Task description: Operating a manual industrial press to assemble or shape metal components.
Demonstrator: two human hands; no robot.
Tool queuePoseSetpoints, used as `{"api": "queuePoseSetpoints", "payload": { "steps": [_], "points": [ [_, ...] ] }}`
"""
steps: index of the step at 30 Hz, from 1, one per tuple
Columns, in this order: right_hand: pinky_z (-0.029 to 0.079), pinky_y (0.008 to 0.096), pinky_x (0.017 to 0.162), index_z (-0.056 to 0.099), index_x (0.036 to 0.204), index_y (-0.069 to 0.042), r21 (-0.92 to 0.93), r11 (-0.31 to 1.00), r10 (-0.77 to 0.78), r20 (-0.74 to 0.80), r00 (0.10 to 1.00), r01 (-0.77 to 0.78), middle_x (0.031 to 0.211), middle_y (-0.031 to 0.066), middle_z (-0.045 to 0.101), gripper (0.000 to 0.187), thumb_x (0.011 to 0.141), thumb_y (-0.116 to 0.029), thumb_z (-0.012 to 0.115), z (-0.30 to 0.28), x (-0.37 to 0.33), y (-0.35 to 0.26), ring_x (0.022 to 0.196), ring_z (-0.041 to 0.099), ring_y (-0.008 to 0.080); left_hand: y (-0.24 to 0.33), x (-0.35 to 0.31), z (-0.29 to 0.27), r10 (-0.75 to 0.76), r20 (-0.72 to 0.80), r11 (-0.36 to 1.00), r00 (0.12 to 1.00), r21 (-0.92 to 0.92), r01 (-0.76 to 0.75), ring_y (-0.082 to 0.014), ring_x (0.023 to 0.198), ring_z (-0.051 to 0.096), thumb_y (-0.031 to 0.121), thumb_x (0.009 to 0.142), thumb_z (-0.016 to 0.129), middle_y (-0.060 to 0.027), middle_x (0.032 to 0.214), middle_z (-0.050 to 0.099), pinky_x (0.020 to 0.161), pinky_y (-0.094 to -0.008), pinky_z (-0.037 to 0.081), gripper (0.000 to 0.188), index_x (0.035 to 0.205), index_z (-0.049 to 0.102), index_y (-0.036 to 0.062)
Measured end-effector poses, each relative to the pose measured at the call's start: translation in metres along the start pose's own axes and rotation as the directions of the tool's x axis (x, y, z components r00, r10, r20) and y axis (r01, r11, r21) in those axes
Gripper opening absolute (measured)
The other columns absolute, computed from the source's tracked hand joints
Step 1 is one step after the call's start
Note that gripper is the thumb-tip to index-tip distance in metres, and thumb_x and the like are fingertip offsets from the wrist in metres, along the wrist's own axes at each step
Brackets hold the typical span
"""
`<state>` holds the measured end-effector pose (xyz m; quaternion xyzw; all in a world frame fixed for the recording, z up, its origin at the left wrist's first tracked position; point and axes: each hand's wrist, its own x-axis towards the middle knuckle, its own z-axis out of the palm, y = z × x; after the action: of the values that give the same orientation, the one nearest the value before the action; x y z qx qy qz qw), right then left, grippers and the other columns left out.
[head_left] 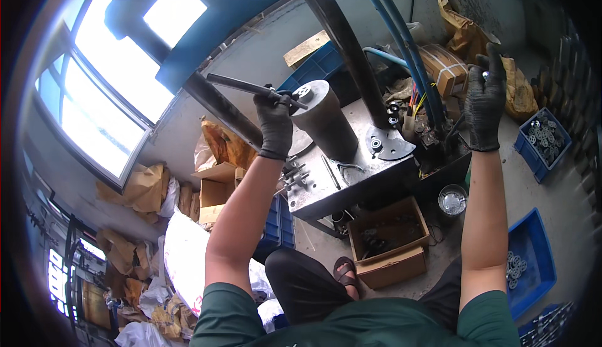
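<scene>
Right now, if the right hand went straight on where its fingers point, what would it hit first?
Probably the grey wall: the line from the right hand seems to pass beside the brown sack. Depth is unclear, so it might brush the sack's edge first.

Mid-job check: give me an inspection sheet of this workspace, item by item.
Surface: grey metal worktop, bearing a curved steel plate and a slim metal tool.
Job's things: long grey metal rod, one end at the top of a standing grey metal cylinder; contact unclear.
Clutter: open brown cardboard box; blue plastic tray with small grey metal parts.
Grips: dark-gloved left grip closed around the rod; dark-gloved right grip raised, hold unclear.
Cables: thin coloured wires near thick blue tubes.
Surroundings: bright window and crumpled brown paper at left.
</scene>
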<state>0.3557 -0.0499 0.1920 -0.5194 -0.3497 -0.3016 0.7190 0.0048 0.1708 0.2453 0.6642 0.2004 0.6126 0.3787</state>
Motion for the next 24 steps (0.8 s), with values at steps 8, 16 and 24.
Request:
{"api": "queuePoseSetpoints", "payload": {
  "steps": [8,16,24],
  "points": [
    [0.054,0.0393,0.089,0.051,0.148,-0.012,0.013,1.0,0.019,-0.005,1.0,-0.019,0.113,0.0147,0.065,0.055,0.096,0.001,0.059,-0.003,-0.001,-0.004,0.099,0.065,0.0262,-0.039,0.079,0.004,-0.111,-0.203,0.981,0.973,0.135,0.14,-0.0267,0.077,0.071,-0.012,0.09,0.06,-0.013,0.095,0.057,0.065,-0.0373,0.066,0.036,0.114,0.039,0.0036],
    [0.055,0.0401,0.094,0.049,0.148,-0.01,-0.028,0.998,-0.053,-0.01,0.999,0.052,0.119,0.0178,0.064,0.054,0.096,0.002,0.058,-0.004,-0.001,-0.006,0.11,0.066,0.0286,-0.052,0.09,0.007,-0.038,-0.147,0.952,0.988,0.295,0.08,-0.0226,0.068,0.067,-0.012,0.086,0.065,-0.0087,0.087,0.054,0.06,-0.0353,0.061,0.037,0.113,0.044,0.0034],
    [0.056,0.037,0.092,0.059,0.139,-0.008,-0.062,0.997,-0.038,0.02,0.999,0.039,0.11,0.0155,0.07,0.044,0.096,0.001,0.059,-0.006,0.0,0.003,0.101,0.07,0.0284,-0.061,0.107,-0.001,0.033,0.041,0.767,0.999,0.64,-0.052,-0.0247,0.073,0.07,-0.01,0.088,0.062,-0.0097,0.09,0.056,0.063,-0.0369,0.064,0.036,0.116,0.045,0.0041]
  ]
}}
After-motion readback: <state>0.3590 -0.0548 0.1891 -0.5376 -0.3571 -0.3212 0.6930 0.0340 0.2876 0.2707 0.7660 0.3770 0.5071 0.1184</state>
